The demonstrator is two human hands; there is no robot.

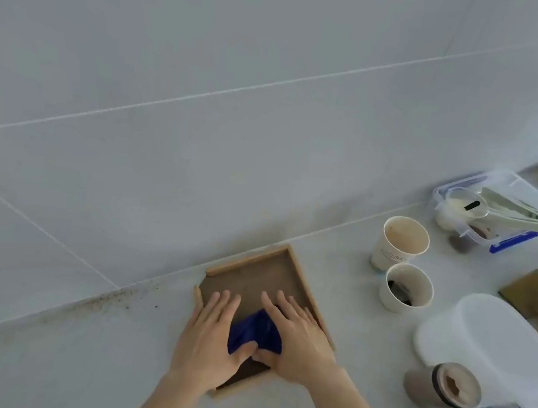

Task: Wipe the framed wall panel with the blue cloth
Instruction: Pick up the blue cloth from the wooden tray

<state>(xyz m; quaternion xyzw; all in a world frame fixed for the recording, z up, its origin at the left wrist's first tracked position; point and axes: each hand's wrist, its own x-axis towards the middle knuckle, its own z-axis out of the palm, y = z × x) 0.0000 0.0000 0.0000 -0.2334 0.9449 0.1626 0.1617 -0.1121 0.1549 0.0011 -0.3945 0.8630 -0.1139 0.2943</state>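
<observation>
Pale grey tile covered the wall (213, 42) and the flat counter (102, 370), with thin white grout lines crossing both and brown speckled grime along the seam to the left of the hands. Lying flat on the counter was the brown panel with a light wooden frame (251, 277). Both hands rested on it: the left hand (209, 336) lay flat with fingers spread, and the right hand (297, 341) pressed down with fingers extended. Between them, partly under the right palm and touched by both thumbs, sat the crumpled dark blue cloth (254, 333). To the right of the right hand stood two white paper cups (402, 245), a clear plastic container with blue clips (489, 209), a white oval lid (483, 334) and a brown lidded cup lying on its side (442, 384).
</observation>
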